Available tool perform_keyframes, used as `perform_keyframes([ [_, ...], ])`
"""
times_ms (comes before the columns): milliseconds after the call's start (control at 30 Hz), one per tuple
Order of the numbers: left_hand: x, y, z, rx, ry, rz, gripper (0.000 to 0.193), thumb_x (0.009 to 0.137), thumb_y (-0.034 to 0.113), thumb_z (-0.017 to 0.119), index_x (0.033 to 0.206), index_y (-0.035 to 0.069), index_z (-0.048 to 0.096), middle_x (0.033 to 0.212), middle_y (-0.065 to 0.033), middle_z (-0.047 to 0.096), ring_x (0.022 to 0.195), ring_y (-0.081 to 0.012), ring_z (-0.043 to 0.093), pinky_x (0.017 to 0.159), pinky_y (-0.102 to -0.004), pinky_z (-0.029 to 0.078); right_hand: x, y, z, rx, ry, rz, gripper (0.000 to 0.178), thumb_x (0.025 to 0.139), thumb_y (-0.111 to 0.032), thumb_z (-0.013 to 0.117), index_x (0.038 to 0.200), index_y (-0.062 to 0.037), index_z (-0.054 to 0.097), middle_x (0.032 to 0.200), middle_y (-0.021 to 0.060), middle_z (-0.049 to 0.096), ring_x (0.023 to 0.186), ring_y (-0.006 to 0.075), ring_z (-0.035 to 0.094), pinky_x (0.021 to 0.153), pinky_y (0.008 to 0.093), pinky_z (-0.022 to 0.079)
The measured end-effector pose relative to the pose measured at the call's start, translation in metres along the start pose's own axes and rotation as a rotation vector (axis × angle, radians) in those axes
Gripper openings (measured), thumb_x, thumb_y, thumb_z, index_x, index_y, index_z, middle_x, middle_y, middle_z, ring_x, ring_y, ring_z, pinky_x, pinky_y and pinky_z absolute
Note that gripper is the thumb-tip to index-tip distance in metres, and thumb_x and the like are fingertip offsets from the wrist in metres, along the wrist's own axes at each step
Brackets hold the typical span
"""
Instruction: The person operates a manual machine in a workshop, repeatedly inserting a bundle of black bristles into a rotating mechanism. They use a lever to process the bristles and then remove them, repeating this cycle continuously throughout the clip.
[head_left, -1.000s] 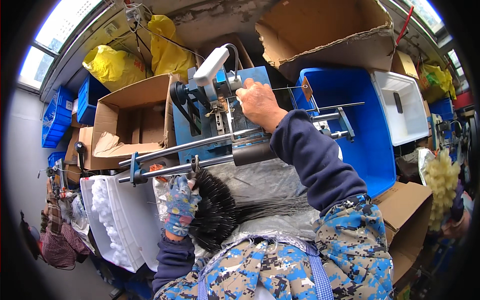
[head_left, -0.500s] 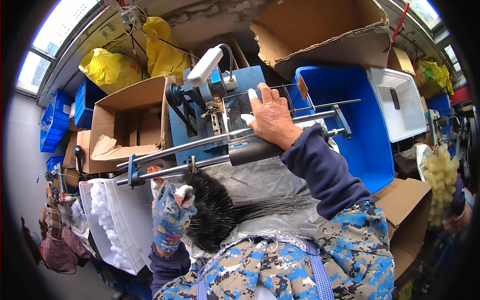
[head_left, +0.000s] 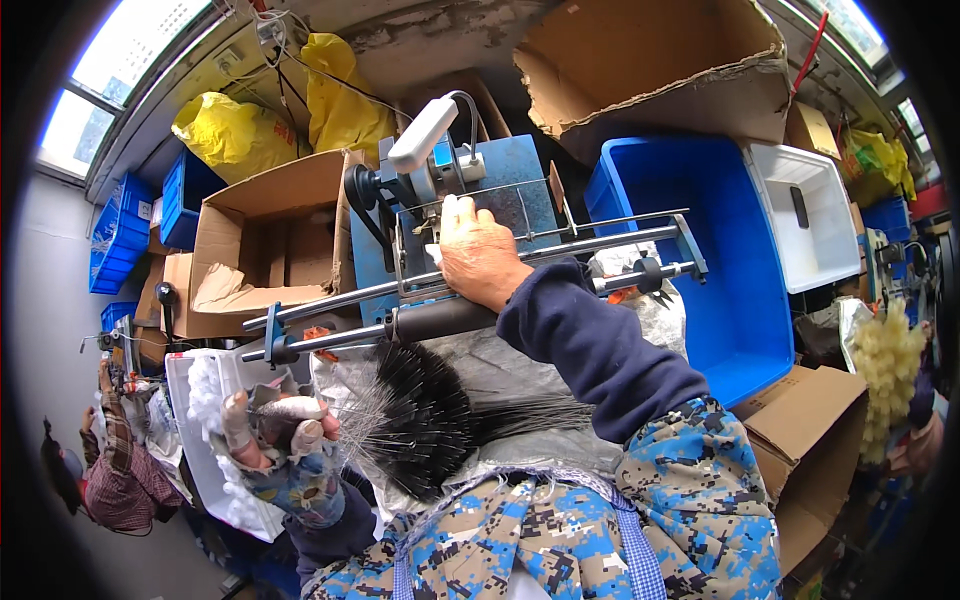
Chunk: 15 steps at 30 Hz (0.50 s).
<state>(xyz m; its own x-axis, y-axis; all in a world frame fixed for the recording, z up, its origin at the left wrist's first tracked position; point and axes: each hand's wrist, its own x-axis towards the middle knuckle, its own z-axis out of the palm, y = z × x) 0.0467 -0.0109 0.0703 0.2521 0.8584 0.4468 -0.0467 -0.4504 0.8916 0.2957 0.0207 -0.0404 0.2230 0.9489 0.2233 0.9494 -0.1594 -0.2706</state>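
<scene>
My right hand (head_left: 482,258), with white wraps on some fingertips, lies over the sliding carriage of a blue bench machine (head_left: 515,165). Its fingers bend down at the thin wire frame (head_left: 540,205), while the dark sleeve (head_left: 445,322) on the front rail sits under the wrist. What the fingertips touch is partly hidden. At the lower left, my left hand (head_left: 285,430) is turned up with its fingers curled and apart, grey-white coverings on them and a floral cuff at the wrist. Beside it, a thick bundle of black-bristled wire brushes (head_left: 420,420) rests on grey sheeting, thin wire ends fanning toward that hand.
A white bin with white fluffy pieces (head_left: 215,440) stands left of my left hand. An open cardboard box (head_left: 275,250) flanks the machine; a large blue tub (head_left: 735,270) and white tray (head_left: 815,225) stand right. Another person (head_left: 130,480) sits far left.
My right hand and the carriage have slid left along the rails. My left hand has moved left, away from the black bundle, and turned so its fingers show apart.
</scene>
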Motion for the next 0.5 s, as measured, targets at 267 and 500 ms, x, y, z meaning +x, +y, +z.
perform_keyframes([
  [267,0.006,-0.013,-0.002,-0.008,0.015,-0.083,0.063,0.081,0.006,0.061,0.134,0.009,0.027,0.076,-0.0163,0.059,0.052,-0.0167,0.055,0.041,-0.0232,0.046,-0.013,0.049,-0.021,-0.017,-0.164,-0.009,0.053,0.073,-0.025,0.065,0.108,0.0099,0.046,0.099,0.0193,0.045,0.085,0.0301,0.055,0.067,0.0343,0.049],
  [500,0.008,-0.027,0.013,-0.176,-0.037,-0.1,0.049,0.085,0.006,0.055,0.13,0.007,0.034,0.072,-0.0195,0.059,0.049,-0.0191,0.055,0.04,-0.0253,0.047,0.003,0.088,-0.048,-0.237,0.078,-0.021,0.014,0.072,-0.012,0.058,0.083,-0.0044,0.061,0.092,0.0107,0.054,0.095,0.0248,0.048,0.075,0.0393,0.036],
])
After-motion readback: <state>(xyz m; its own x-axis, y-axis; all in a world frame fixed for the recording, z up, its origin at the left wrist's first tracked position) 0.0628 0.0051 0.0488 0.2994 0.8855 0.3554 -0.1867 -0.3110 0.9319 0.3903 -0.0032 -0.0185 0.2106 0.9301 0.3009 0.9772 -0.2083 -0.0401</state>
